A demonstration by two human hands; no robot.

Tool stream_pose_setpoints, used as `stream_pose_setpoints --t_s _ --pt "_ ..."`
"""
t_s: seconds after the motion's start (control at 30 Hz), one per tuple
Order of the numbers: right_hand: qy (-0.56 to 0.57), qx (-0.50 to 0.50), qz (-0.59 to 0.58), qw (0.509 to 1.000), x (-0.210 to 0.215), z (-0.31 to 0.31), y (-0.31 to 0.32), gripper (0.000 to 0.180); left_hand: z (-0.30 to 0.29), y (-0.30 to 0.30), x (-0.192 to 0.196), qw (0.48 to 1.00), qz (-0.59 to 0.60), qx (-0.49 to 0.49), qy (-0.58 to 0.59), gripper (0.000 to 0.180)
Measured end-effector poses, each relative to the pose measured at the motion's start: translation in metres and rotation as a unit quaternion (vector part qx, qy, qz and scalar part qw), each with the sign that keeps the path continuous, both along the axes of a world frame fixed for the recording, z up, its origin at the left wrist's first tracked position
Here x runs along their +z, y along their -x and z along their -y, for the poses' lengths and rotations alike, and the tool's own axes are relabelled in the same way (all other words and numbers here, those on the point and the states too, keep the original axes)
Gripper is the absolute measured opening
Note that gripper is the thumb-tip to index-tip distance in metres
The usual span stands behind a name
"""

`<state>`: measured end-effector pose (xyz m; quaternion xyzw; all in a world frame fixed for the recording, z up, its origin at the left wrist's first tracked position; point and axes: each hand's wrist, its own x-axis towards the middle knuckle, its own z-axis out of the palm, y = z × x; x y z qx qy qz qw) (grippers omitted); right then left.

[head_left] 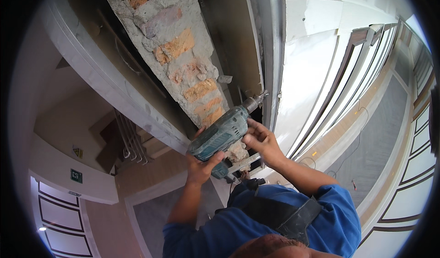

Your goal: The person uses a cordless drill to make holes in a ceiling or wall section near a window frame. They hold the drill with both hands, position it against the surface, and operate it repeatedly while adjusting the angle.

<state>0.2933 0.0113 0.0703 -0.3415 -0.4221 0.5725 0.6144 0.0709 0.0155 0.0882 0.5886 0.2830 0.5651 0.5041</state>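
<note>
Half-built interior: rough grey-mortar column with orange bricks (174, 47) runs down the middle of my view, an upright grey metal channel (274, 47) and smooth white wall panel (314, 70) to its right. Grey floor (378, 132) beyond, thin dark cable lying across it. Green rectangular sign (76, 176) on a pale wall, far left.

Person in blue short-sleeved shirt (337, 221), black strap (286, 216) across it. Scuffed teal power drill (217, 136) is held up in front of the column, tilted, metal chuck (251, 104) pointing at the channel; can't tell if the bit touches.

Left hand (200, 168): grip closed round the drill's rear, thumb on near side. Right hand (263, 142): grip half-curled, fingers at the drill's front, just behind chuck; can't tell how firmly.
</note>
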Motion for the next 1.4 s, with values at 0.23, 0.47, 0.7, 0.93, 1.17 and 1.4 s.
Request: stream_pose_setpoints --t_s 0.23,0.47,0.7,0.93,1.17,1.4 --pt "-0.061 -0.286 0.208 0.933 -0.018 -0.037 -0.035 0.050 -0.001 0.007 0.024 0.995 -0.089 0.027 -0.035 0.082" --pt "-0.089 -0.325 0.257 0.906 -0.014 -0.056 -0.045 0.046 -0.003 0.003 0.039 0.993 -0.110 0.016 -0.027 0.081" --pt "-0.128 -0.341 0.281 0.888 -0.007 -0.061 -0.050 0.042 -0.005 0.004 0.047 0.991 -0.131 0.006 -0.035 0.078" --pt "-0.235 -0.390 0.350 0.819 -0.002 -0.065 -0.060 0.036 -0.005 0.005 0.048 0.985 -0.167 0.007 -0.031 0.078" --pt "-0.273 -0.421 0.462 0.731 0.008 -0.073 -0.071 0.025 -0.002 0.002 0.056 0.988 -0.153 0.022 -0.031 0.080" --pt "-0.295 -0.423 0.445 0.732 0.008 -0.080 -0.072 0.017 -0.004 0.003 0.060 0.985 -0.168 0.031 -0.028 0.083"
